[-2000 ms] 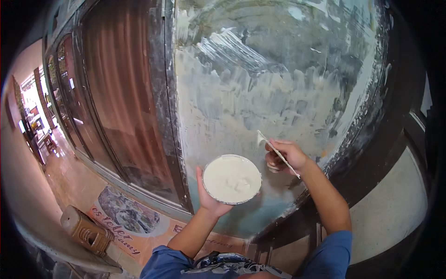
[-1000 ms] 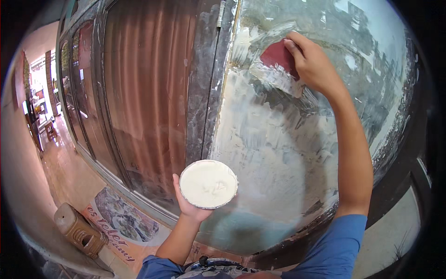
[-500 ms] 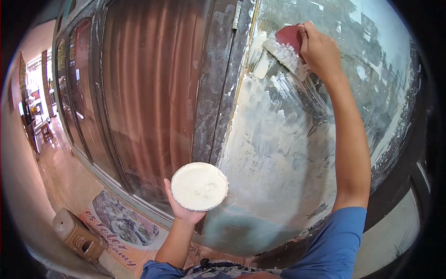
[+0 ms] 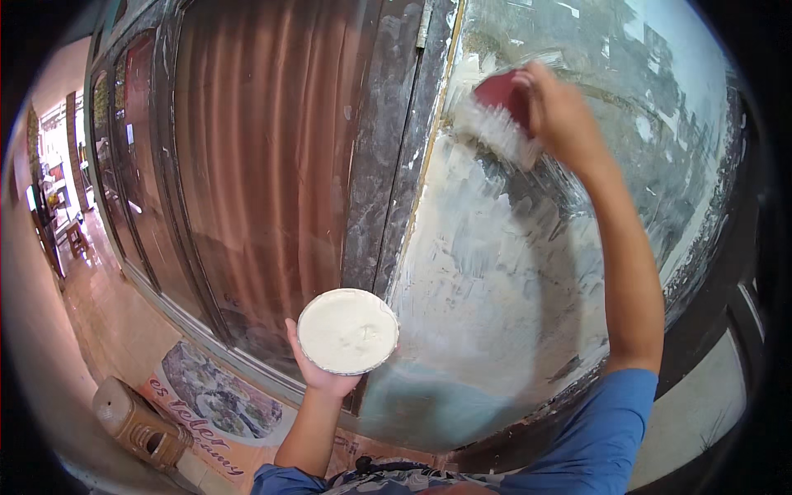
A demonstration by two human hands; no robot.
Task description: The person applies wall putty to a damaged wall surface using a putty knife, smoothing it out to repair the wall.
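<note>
My right hand (image 4: pixel 561 115) grips a dark red putty spreader (image 4: pixel 503 95), its wide edge coated in white putty and pressed near the patchy grey wall (image 4: pixel 495 256). The hand is slightly blurred by motion. White putty streaks cover much of the wall around and below the spreader. Lower down, my left hand (image 4: pixel 322 379) holds a round tub of off-white putty (image 4: pixel 348 332) from beneath and its left side, with the thumb along the rim. A small dent marks the putty's surface. The fingers under the tub are hidden.
Left of the wall stands a dark wooden door frame (image 4: pixel 388 124) and a glass pane with a reddish-brown curtain (image 4: pixel 256 148) behind it. On the tiled floor lie a printed banner (image 4: pixel 219 396) and a brown carved stand (image 4: pixel 140 421). A passage opens at the far left.
My right hand with the spreader has moved down and slightly left along the wall, and putty is smeared across that patch. The tub has shifted slightly left.
</note>
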